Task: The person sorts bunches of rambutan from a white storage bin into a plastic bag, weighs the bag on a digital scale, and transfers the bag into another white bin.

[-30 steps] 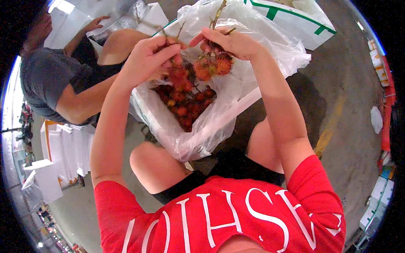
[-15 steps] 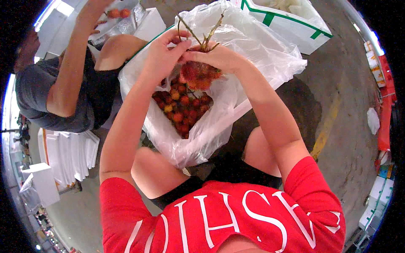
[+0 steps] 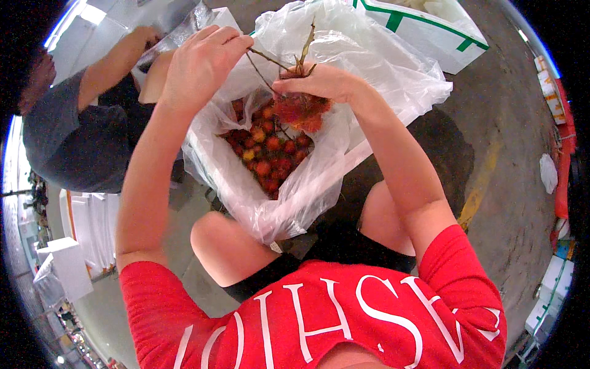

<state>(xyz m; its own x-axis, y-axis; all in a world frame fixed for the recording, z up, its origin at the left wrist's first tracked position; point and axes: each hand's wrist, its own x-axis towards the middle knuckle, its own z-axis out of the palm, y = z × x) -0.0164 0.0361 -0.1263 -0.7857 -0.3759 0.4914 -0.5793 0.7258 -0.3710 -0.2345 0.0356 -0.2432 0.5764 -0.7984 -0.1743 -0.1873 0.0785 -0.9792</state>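
A bunch of red rambutans (image 3: 304,112) hangs from my right hand (image 3: 326,83), whose fingers are closed round its brown stems. My left hand (image 3: 206,61) is up and to the left, its fingers pinched at the end of a thin twig (image 3: 268,58) that runs back to the bunch's stems. Beneath them, loose red and yellowish rambutans (image 3: 270,163) lie in a foam box lined with a clear plastic bag (image 3: 276,221). The bag's edges spill over the box rim.
A person in a dark shirt (image 3: 67,141) works at the left, beside another white box. A green-taped white foam box (image 3: 436,43) stands at the far right. White foam sheets (image 3: 95,227) are stacked on the floor at left.
My left hand has drawn away to the left from my right hand, pulling the twig outward. The right hand still holds the bunch over the box. The other person's arm has lowered.
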